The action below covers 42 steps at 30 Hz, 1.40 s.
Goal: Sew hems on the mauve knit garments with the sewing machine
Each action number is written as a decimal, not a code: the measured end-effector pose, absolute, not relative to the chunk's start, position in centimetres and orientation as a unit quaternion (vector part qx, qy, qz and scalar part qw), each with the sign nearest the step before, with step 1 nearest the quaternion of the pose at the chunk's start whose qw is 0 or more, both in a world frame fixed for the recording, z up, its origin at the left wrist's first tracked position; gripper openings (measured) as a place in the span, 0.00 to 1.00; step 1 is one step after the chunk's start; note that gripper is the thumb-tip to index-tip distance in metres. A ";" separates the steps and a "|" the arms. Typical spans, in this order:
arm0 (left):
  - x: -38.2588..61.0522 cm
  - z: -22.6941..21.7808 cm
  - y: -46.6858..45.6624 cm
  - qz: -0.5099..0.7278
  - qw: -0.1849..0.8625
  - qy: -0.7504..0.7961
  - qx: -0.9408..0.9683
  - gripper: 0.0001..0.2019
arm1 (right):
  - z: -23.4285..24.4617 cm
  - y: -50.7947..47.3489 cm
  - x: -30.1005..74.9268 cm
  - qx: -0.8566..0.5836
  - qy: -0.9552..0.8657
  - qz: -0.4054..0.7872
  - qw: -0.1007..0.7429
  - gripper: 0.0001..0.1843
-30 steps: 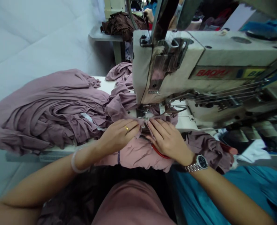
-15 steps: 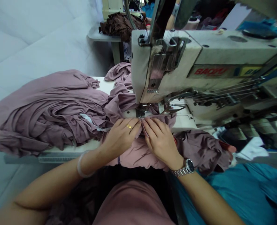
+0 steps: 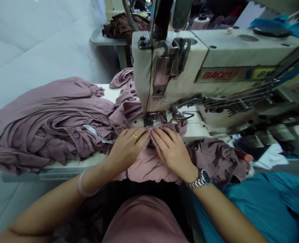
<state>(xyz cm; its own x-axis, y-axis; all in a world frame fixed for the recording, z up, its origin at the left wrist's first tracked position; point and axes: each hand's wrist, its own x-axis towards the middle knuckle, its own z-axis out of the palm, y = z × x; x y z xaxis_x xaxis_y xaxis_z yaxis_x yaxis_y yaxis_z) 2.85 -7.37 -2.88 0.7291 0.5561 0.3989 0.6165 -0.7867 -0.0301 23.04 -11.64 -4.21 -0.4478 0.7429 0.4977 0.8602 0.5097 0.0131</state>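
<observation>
While the sewing machine point(image 3: 240, 50) takes up the upper right, the mauve piece point(image 3: 146, 143) lies bunched at its presser foot point(image 3: 149, 120). Change over the last second: right hand point(image 3: 173, 152) has come in closer to left hand point(image 3: 127, 146), fingertips now almost meeting. Reads as the cloth edge being kept closer together just in front of the foot. Both hands nearly closed, fingers together and lightly bent, edge pinched under them; thumbs mostly hidden, so firmness can't be told.

Surface and room: pale floor point(image 3: 50, 44) at left; mauve pile point(image 3: 53, 118) slumped on the white worktop point(image 3: 109, 92); teal cloth point(image 3: 265, 206) lower right; pink cloth point(image 3: 149, 167) below the hands; brown heap point(image 3: 125, 27) on a back table point(image 3: 101, 40); thread cone point(image 3: 200, 23) behind the machine; gold ring point(image 3: 135, 136), left hand.
</observation>
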 end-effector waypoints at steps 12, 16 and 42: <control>3.6 -2.1 -6.4 -0.148 0.114 -0.337 -0.923 0.19 | -3.3 -10.2 22.3 -0.521 -0.825 -0.124 0.181 0.24; 3.2 -2.1 -6.1 -0.174 0.111 -0.312 -0.927 0.17 | -3.5 -10.1 22.3 -0.511 -0.826 -0.130 0.197 0.23; 3.2 -2.4 -5.3 -0.227 0.067 -0.293 -0.927 0.16 | -3.0 -9.1 21.9 -0.528 -0.789 -0.005 0.313 0.15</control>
<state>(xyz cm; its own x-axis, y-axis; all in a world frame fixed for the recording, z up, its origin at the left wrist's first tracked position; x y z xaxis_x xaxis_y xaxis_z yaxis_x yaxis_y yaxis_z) 3.19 -5.26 -2.44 0.7258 0.5119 0.4596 0.5726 -0.8198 0.0090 21.93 -9.05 -3.00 -0.2461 0.8303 0.5000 0.8367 0.4424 -0.3228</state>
